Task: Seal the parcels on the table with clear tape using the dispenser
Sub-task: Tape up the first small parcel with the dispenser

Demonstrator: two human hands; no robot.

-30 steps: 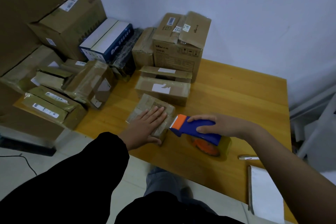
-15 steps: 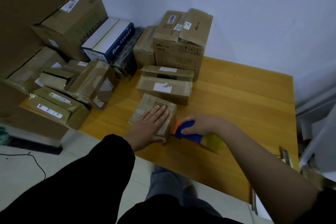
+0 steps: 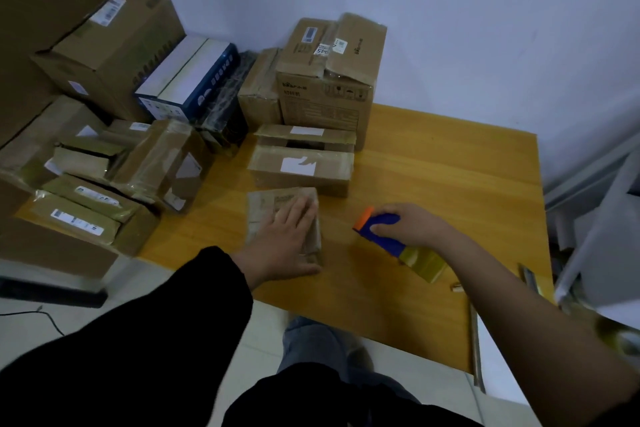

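1. My left hand point(image 3: 287, 248) is flat on top of the small brown parcel point(image 3: 265, 208), fingers straight, thumb down its near side, pressing it onto the wooden table point(image 3: 450, 177).
2. My right hand point(image 3: 412, 229) is wrapped round the blue handle of the tape dispenser point(image 3: 388, 243). Its orange head points at the parcel but sits clear of it, off to the right.
3. The parcel's printing is too blurry to read.
4. The long box point(image 3: 266, 166) behind has a torn, blank white label point(image 3: 298, 165). The big carton point(image 3: 329, 97) by the wall has a sticker point(image 3: 322, 51) that looks like "45".
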